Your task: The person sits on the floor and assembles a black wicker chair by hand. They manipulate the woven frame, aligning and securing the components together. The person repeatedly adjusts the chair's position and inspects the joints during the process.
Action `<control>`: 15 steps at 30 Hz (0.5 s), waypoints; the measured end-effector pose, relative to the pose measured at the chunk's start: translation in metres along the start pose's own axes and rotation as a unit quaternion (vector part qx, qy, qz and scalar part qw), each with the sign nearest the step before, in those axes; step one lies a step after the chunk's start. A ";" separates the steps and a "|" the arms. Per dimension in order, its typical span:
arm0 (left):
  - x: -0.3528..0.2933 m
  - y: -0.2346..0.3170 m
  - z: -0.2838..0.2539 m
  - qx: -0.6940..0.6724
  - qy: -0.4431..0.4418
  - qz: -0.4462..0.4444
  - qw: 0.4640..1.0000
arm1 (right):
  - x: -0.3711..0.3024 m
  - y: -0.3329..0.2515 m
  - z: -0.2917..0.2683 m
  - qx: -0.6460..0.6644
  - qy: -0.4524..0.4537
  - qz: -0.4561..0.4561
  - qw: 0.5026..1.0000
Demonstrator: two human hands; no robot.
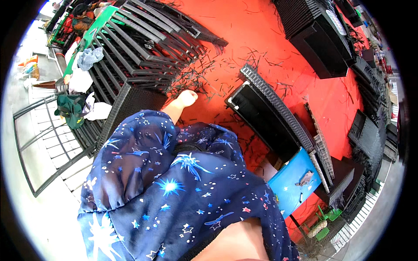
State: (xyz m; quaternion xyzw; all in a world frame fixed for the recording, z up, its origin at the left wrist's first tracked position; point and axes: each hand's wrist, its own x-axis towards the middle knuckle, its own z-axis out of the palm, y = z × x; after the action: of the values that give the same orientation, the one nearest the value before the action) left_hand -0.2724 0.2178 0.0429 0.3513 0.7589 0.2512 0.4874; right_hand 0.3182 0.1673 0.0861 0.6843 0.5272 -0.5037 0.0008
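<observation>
Black woven furniture piece (pixel 141 99) sits just left of the left hand (pixel 188 98), whose grip is curled like a fist; I cannot tell whether it holds anything. Dark strips (pixel 196 80) litter the red floor (pixel 237 28) nearby.

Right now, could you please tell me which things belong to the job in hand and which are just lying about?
Likely in the job: black woven piece, loose black strips, both near the left hand.
Apparently lying about: dark green cloth, pale blue cloth.

The garment (pixel 228 198) was navy, printed with blue starbursts (pixel 170 187) and white-outlined stars (pixel 187 228); its left sleeve (pixel 126 169) was sheer.
</observation>
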 end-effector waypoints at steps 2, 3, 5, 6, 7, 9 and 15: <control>0.036 0.003 -0.019 -0.118 0.008 -0.012 0.993 | 0.021 -0.010 0.006 0.013 0.006 0.000 1.000; 0.046 0.021 -0.032 -0.193 0.010 -0.022 0.981 | 0.033 -0.018 0.010 0.022 0.009 -0.001 1.000; 0.058 0.073 -0.057 -0.263 0.068 -0.043 0.961 | 0.052 -0.030 0.015 0.033 0.011 0.001 0.999; 0.072 0.084 -0.074 -0.312 0.071 -0.057 0.946 | 0.063 -0.039 0.015 0.036 0.014 0.004 0.999; 0.085 0.086 -0.085 -0.279 0.082 -0.061 0.955 | 0.070 -0.045 0.011 0.028 0.012 0.009 0.999; 0.132 0.078 -0.110 -0.374 0.099 -0.058 0.920 | 0.073 -0.042 0.019 0.011 0.010 0.001 1.000; 0.299 0.077 -0.149 -0.302 0.230 -0.103 0.919 | 0.039 -0.022 0.083 0.117 -0.008 0.122 0.986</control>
State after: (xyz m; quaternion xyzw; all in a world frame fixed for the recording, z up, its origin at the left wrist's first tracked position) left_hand -0.4697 0.4927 -0.0100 0.0396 0.7703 0.4905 0.4056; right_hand 0.2427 0.1607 0.0298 0.7349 0.3769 -0.5636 -0.0130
